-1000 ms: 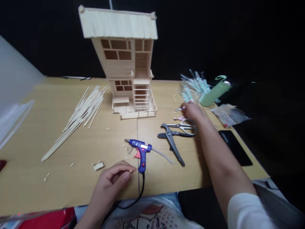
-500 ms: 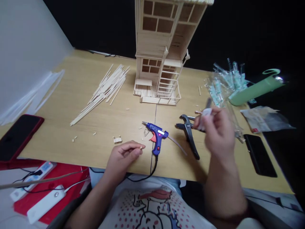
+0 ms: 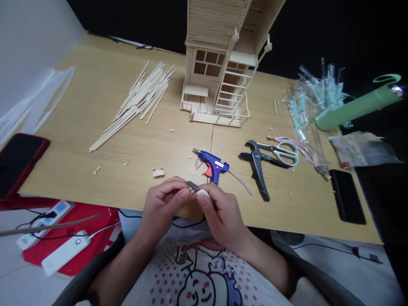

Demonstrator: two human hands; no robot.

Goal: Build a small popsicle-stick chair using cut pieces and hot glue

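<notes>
My left hand and my right hand meet at the table's near edge, just in front of the blue glue gun. The right hand grips a small craft knife with a white handle and a dark blade pointing left. The blade tip reaches the left hand's pinched fingertips; whatever they pinch is hidden. A tall model house of wooden sticks stands at the back of the wooden table.
A pile of wooden sticks lies left of the house. Black pliers and scissors lie right of the glue gun. Plastic packets, a green tube, a black phone at right; a red phone and power strips at left.
My right hand picked the small knife up from near the scissors and carried it back to my left hand at the near edge. The view tilted downward.
</notes>
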